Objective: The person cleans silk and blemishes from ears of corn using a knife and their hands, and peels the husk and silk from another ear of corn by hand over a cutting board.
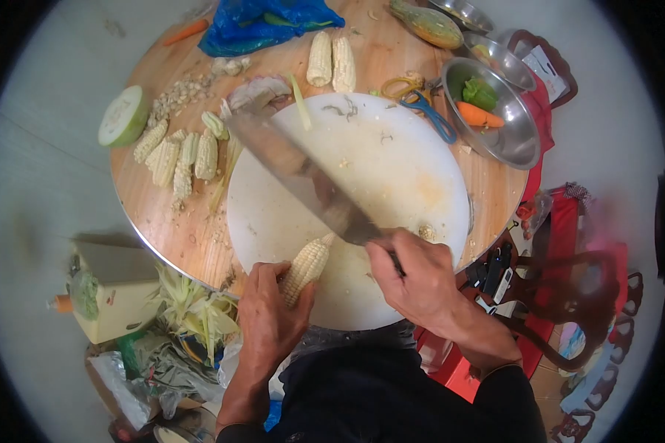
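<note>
My left hand (272,306) is closed around the lower part of a husked white corn cob (307,267), whose narrow tip points up and to the right. The cob is over the near left part of a round white cutting board (399,170). In my right hand (420,277) is the handle of a broad cleaver (303,177). Its blade, a little blurred, reaches up and left across the board, apart from the cob. Small scraps lie scattered on the board.
On the wooden table, several corn cobs (171,159) lie left, two cobs (332,62) at the back. A cut green gourd (123,117), blue bag (262,26), scissors (425,103) and a metal bowl (521,136) with a carrot (479,116) surround the board. Husks (196,310) hang below left.
</note>
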A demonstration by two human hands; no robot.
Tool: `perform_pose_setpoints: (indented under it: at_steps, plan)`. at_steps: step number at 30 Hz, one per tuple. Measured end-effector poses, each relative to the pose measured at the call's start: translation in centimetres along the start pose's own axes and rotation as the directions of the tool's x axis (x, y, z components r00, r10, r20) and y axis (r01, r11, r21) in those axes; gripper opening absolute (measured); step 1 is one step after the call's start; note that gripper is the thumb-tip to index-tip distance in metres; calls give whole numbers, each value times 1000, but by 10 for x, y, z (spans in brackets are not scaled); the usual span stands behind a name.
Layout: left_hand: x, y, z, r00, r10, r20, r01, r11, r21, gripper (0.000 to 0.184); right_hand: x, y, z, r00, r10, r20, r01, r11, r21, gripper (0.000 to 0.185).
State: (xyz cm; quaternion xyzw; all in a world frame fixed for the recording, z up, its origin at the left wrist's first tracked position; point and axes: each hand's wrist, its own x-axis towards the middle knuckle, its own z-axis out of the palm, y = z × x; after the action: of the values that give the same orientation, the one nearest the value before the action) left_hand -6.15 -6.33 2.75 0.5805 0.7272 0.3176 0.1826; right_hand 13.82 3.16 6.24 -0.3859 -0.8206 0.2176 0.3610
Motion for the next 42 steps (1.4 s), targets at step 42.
perform_pose_setpoints:
  at_steps: [42]
  plan:
    - [-7,3,24,911,91,403,409,-52,-911,83,-20,57,-30,998,-50,33,57,963,-262,42]
